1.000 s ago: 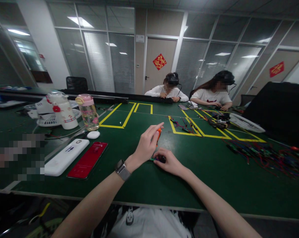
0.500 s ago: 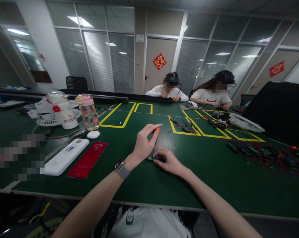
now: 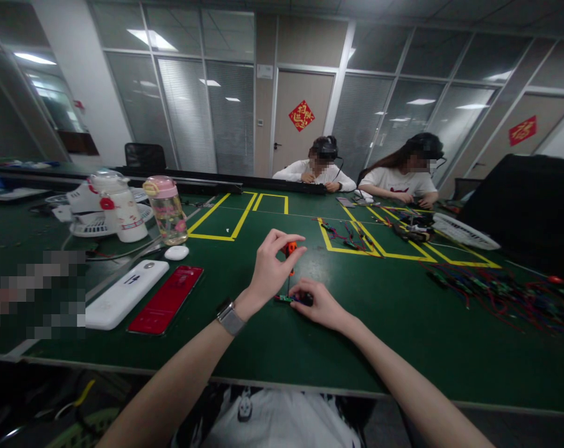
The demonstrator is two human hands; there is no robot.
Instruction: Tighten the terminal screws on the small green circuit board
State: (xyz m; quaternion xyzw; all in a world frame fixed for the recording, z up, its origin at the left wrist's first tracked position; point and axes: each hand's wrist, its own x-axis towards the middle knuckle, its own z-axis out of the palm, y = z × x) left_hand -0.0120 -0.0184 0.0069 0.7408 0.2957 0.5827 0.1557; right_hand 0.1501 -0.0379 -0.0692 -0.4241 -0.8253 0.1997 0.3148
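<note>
Just left of the table's middle, my left hand (image 3: 273, 264) is curled around the orange-and-black handle of a screwdriver (image 3: 291, 249). Thumb and index finger lie on either side of the handle, their tips apart. The thin shaft points down, nearly upright, onto a small green circuit board (image 3: 284, 299) on the table. My right hand (image 3: 320, 303) rests low at the right, its fingers closed on the board's right end and hiding that part. A dark piece shows under those fingers, too covered to name.
On the green table (image 3: 244, 361), a red-screened phone (image 3: 166, 301), a white power bank (image 3: 127, 295) and a pink-lidded bottle (image 3: 166, 211) stand left. Tangled wired boards (image 3: 510, 295) lie right; others (image 3: 350, 236) sit inside yellow tape. Two people sit opposite.
My left thumb and index finger have shifted around the screwdriver handle and spread slightly, showing more of its orange top. My right hand and the circuit board have stayed in place.
</note>
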